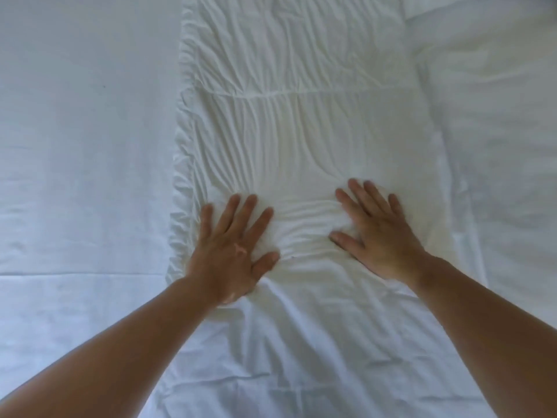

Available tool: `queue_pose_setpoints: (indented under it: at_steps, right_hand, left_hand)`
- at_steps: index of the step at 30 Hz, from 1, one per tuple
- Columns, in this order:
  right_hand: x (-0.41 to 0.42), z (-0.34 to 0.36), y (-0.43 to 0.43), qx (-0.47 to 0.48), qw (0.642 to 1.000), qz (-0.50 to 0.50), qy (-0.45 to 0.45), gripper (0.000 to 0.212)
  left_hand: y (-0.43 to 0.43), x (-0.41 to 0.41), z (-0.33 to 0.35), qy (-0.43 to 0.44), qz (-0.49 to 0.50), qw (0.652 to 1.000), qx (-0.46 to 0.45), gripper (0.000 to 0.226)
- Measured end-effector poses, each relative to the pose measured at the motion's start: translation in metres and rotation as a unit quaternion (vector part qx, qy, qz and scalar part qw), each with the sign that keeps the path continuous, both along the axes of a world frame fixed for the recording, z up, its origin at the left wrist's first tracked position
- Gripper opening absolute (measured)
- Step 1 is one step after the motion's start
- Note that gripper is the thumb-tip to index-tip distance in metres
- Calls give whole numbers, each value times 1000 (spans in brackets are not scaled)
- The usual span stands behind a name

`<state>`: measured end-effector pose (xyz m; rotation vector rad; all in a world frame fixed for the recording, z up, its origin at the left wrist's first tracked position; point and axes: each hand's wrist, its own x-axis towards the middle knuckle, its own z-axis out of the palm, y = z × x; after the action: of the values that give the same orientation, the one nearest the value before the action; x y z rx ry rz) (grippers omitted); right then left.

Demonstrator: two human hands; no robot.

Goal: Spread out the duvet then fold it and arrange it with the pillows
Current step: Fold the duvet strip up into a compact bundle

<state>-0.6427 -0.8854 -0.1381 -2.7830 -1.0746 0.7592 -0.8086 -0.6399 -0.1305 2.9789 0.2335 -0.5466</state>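
Left grip (232, 245) and right grip (376, 233) are both released, palms down with fingers straight and spread, grasping nothing. White bed sheet (75, 146) fills the view on either side, and the duvet (286, 122) lies on it as a long folded strip running away down the middle. Both palms press its near part, with fine wrinkles (304, 230) bunched between them.

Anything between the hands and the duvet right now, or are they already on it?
Nothing visible stands between them. The left hand and right hand both press flat, fingers spread, directly on the wrinkled duvet, which lies on the bed sheet. No other object lies on it in view.
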Motion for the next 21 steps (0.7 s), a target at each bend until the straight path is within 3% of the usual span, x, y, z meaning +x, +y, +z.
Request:
queue_pose_setpoints:
  at_steps: [4,8,12,16,19,21]
  right_hand:
    - [-76,27,11,5,999,44,21,90]
    - [-139,23,-14,48,992,113,-24,83]
    - [-145,2,-83,65,989,128,-35,75]
    - [-153,-5,-146,103,994,-2,-43,77]
    - [-170,0,-177,80,980,-178,-24,94]
    - [-188,4,-193,87,951,-296,24,106]
  left_hand:
    - [-35,-43,13,-1,10,999,-36,80]
    - [-71,-93,13,-19,-4,999,-36,78]
    - [-65,-134,-1,-107,8,993,-54,70]
    - [-55,-174,-3,-117,206,967,-94,81]
    - [-64,-200,10,-106,391,891,-205,107]
    - [-68,-219,17,-65,440,865,-230,126]
